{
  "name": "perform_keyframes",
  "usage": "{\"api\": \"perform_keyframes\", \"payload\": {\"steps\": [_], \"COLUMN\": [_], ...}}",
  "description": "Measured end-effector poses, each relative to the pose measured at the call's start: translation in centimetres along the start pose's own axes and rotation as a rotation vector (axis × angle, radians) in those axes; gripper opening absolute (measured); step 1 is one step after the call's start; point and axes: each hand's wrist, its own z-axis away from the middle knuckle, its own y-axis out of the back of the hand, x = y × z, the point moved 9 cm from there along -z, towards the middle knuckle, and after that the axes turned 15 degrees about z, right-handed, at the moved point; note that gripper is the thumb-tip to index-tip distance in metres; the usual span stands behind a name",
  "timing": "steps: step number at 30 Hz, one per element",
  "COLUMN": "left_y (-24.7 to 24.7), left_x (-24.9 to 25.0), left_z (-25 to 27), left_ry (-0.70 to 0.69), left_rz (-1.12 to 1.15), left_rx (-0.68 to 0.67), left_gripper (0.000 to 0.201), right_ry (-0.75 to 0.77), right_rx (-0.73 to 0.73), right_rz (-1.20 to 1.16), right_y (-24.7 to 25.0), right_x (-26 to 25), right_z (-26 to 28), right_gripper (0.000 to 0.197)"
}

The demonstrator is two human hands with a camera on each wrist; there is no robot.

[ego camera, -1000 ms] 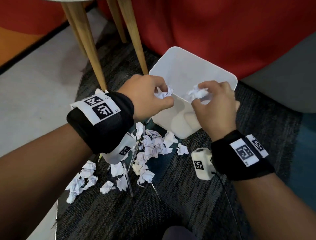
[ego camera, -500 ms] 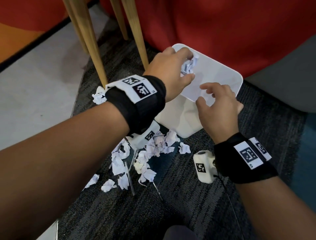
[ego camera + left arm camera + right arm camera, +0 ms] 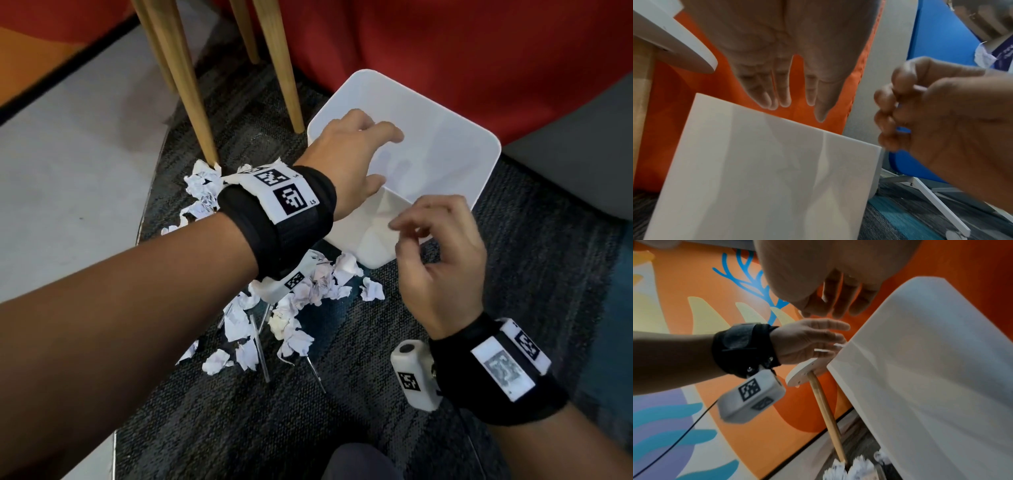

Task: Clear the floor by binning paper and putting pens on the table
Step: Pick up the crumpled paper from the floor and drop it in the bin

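A white bin stands on the dark carpet, tipped toward me. My left hand hovers over its mouth, fingers spread and straight, holding nothing; in the left wrist view those fingers point down above the bin. My right hand hangs at the bin's near rim, fingers loosely curled and empty. Crumpled paper balls lie in a heap in front of the bin, partly hidden by my left wrist. Thin pens lie among them. Whether any paper lies inside the bin cannot be seen.
Wooden table legs rise left of the bin, with more crumpled paper at the base of one. A red seat backs the bin. Pale hard floor borders the carpet on the left.
Both hands held paper balls a second ago. The right one let go first, then the left reached over the bin and opened. The right hand has drawn back to the near rim.
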Motion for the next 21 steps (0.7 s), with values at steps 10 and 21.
{"api": "perform_keyframes", "payload": {"steps": [10,21], "left_y": [-2.7,-13.8], "left_x": [-1.2,-15.8], "left_z": [3.6,12.4], "left_ry": [0.027,0.505], "left_rz": [-0.08,-0.218], "left_rx": [-0.098,-0.576], "left_gripper": [0.03,0.026], "right_ry": [-0.311,-0.476], "right_rx": [-0.585,-1.035], "right_rz": [0.192,0.589], "right_y": [-11.0,-17.7], "right_x": [7.0,16.0], "right_z": [8.2,18.6], "right_gripper": [0.02,0.05]}}
